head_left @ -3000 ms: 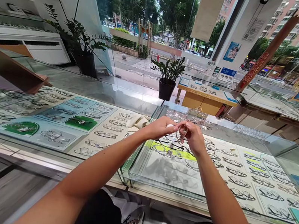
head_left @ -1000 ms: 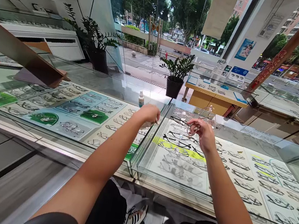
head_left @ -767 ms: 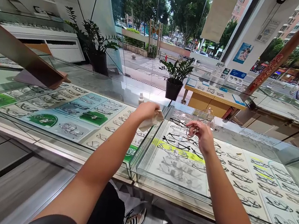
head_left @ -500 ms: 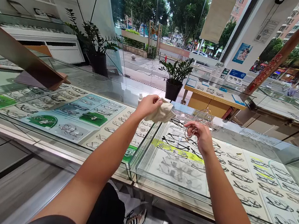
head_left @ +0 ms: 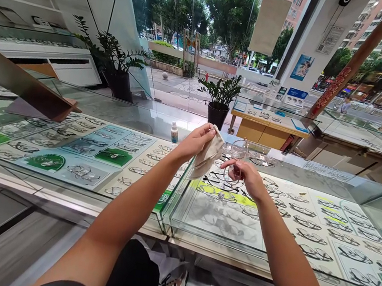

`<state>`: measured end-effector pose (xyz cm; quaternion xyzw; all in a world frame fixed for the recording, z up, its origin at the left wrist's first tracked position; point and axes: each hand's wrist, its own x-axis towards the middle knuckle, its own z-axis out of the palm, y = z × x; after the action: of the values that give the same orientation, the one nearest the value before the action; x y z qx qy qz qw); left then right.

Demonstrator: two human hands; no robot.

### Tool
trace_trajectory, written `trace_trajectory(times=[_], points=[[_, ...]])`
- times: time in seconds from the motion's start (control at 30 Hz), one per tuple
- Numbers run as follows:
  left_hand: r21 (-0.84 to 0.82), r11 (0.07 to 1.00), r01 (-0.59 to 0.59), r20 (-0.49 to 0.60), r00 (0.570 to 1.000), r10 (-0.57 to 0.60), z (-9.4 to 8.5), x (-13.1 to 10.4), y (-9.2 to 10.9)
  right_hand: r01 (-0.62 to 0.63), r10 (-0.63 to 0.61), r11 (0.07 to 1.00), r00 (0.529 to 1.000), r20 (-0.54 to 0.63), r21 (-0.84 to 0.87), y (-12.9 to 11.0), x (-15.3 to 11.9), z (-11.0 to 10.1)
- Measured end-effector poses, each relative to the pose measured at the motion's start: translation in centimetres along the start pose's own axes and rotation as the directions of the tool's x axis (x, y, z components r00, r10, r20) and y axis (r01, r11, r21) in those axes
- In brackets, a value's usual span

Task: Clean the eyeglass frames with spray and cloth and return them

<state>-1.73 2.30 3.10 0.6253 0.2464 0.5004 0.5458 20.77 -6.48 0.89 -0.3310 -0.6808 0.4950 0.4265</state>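
Note:
My left hand (head_left: pixel 196 141) is closed on a cream cleaning cloth (head_left: pixel 210 154), which hangs down from the fingers above the glass counter. Just to the right, my right hand (head_left: pixel 244 175) grips a pair of thin-rimmed eyeglasses (head_left: pixel 239 146); one round lens rises above the fingers and the other lies by the fingertips. A small gap separates cloth and glasses. A little white spray bottle (head_left: pixel 174 133) with a blue label stands on the counter, left of my left hand. More clear-looking frames lie on the glass behind my right hand, partly hidden.
The glass display counter (head_left: pixel 171 222) holds rows of eyeglasses under its top. A brown slanted board (head_left: pixel 29 88) stands at the left. Potted plants (head_left: pixel 217 113) are behind the counter, before the window. A wooden table (head_left: pixel 268 131) stands at the back right.
The cloth has swung from bunched sideways to hanging down, and my left hand has shifted right. My right hand has moved slightly left with the glasses. The spray bottle now shows fully.

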Motion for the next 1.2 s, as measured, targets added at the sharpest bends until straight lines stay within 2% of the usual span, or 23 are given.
trace_trajectory(times=[0.23, 0.37, 0.47, 0.73, 0.87, 1.0, 1.2], points=[[-0.026, 1.0, 0.016, 0.089, 0.996, -0.014, 1.6, -0.6, -0.4, -0.007, 0.006, 1.0, 0.998, 0.062, 0.004, -0.3, 0.0, 0.5], [-0.037, 0.999, 0.038, 0.082, 0.996, -0.035, 2.2, -0.9, -0.3, -0.014, 0.013, 1.0, 0.995, 0.1, 0.003, -0.3, -0.1, 0.8], [-0.036, 0.999, 0.04, 0.084, 0.996, -0.037, 2.7, -1.2, -0.2, -0.02, 0.019, 1.0, 0.996, 0.085, 0.009, -0.4, -0.1, 1.0], [-0.109, 0.978, 0.177, 0.25, 0.957, -0.145, 3.8, -1.8, -0.3, 0.035, -0.031, 0.997, 0.998, 0.054, -0.074, -0.5, -0.3, 1.3], [-0.129, 0.97, 0.206, 0.325, 0.933, -0.155, 3.9, -2.2, 0.1, 0.049, -0.045, 0.995, 0.998, 0.046, -0.089, -0.5, -0.4, 1.3], [-0.117, 0.973, 0.201, 0.309, 0.938, -0.156, 3.7, -2.1, 0.1, 0.04, -0.035, 0.995, 0.997, 0.062, -0.088, -0.6, -0.4, 1.4], [-0.048, 0.99, 0.131, 0.13, 0.984, -0.124, 3.7, -1.7, -0.3, 0.023, -0.019, 0.998, 0.996, 0.086, -0.054, -1.4, -0.5, 1.7]])
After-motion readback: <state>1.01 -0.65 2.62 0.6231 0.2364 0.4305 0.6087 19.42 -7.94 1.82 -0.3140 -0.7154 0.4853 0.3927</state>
